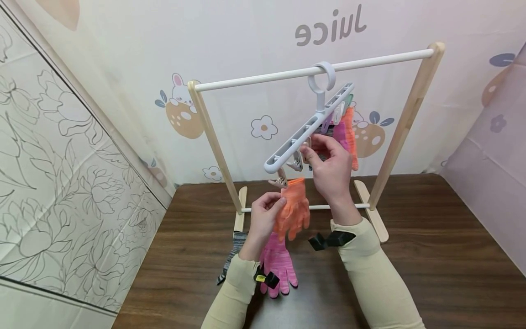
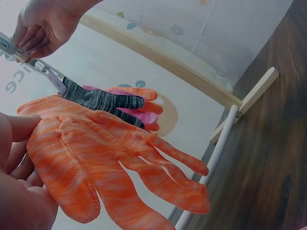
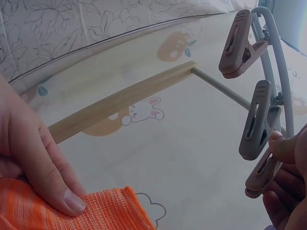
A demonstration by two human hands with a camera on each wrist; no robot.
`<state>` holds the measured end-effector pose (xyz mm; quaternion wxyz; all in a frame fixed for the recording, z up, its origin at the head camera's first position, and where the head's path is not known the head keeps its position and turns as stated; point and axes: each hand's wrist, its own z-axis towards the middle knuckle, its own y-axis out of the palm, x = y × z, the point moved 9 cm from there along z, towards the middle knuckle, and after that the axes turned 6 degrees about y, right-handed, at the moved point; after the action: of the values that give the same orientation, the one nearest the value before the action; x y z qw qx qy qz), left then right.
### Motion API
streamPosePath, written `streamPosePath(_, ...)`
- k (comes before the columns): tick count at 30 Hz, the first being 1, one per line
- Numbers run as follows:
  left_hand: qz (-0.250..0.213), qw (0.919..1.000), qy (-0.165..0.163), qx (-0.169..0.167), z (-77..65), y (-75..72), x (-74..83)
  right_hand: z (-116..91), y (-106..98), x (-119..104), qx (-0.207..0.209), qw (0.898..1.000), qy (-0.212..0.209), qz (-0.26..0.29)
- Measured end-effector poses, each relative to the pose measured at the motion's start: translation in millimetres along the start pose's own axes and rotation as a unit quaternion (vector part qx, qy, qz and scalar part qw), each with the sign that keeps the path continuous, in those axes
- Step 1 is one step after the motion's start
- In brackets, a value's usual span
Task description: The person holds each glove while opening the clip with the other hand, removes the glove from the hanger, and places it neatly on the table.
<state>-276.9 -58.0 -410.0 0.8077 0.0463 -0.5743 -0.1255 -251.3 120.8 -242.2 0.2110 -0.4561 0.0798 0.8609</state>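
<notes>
My left hand [image 1: 263, 217] pinches an orange knit glove [image 1: 295, 205] near its cuff, between thumb and fingers, and the glove's fingers hang down. With thumb and fingertips, my right hand [image 1: 334, 171] grips a beige clip [image 3: 260, 178] under the grey clip hanger [image 1: 293, 145]. Two other clips hang toward the hanger's near end: a grey clip [image 3: 256, 122] and a pinkish-beige clip [image 3: 236, 45]; neither holds a glove. Beyond my right hand, a grey-and-black striped glove [image 2: 103, 99], a pink glove [image 1: 340, 132] and another orange glove [image 1: 352, 137] hang from the far half.
The hanger's hook [image 1: 322, 82] loops over the white rod [image 1: 255, 81] of a wooden-sided rack [image 1: 415, 107]. On the dark wooden table [image 1: 172, 274] lie a pink glove [image 1: 279, 262] and a grey striped glove [image 1: 236, 242], partly behind my left arm. A printed backdrop [image 1: 230, 41] stands behind.
</notes>
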Motion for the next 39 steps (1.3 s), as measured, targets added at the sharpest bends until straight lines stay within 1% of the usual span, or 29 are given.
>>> streamPosePath(5,0.004,0.9998,-0.019,-0.003,-3.6,0.0,-0.3,-0.7,0.3,0.1,-0.003,1.0,0.005,-0.002)
streamPosePath(8,0.009,0.9996,-0.026,-0.007,-7.6,2.6,9.8,-1.2,0.3,0.2,-0.005,1.0,0.009,-0.005)
streamPosePath(12,0.003,0.9996,-0.025,-0.01,-13.7,6.2,22.7,-1.2,0.1,0.2,-0.009,1.0,0.01,-0.003)
streamPosePath(15,0.001,0.9996,-0.025,-0.014,-15.0,4.5,12.1,-1.0,-0.4,0.4,-0.009,1.0,0.008,-0.001)
streamPosePath(19,0.01,0.9992,-0.032,-0.021,-14.5,0.5,-9.1,-1.0,-0.8,0.4,-0.01,1.0,0.009,-0.004)
streamPosePath(21,0.013,0.9992,-0.033,-0.02,-15.5,-0.6,-13.4,-1.1,-0.6,0.4,-0.01,1.0,0.01,-0.006)
streamPosePath(25,0.01,0.9992,-0.033,-0.02,-17.4,-1.1,-16.1,-1.2,0.0,0.9,-0.013,1.0,0.014,-0.009)
streamPosePath(35,0.004,0.9989,-0.037,-0.026,-21.9,2.3,-13.3,-1.7,-0.3,1.3,-0.017,1.0,0.02,-0.008)
streamPosePath(39,-0.004,0.9984,-0.041,-0.039,-25.5,6.6,-12.0,-0.9,-0.7,1.5,-0.019,1.0,0.022,-0.013)
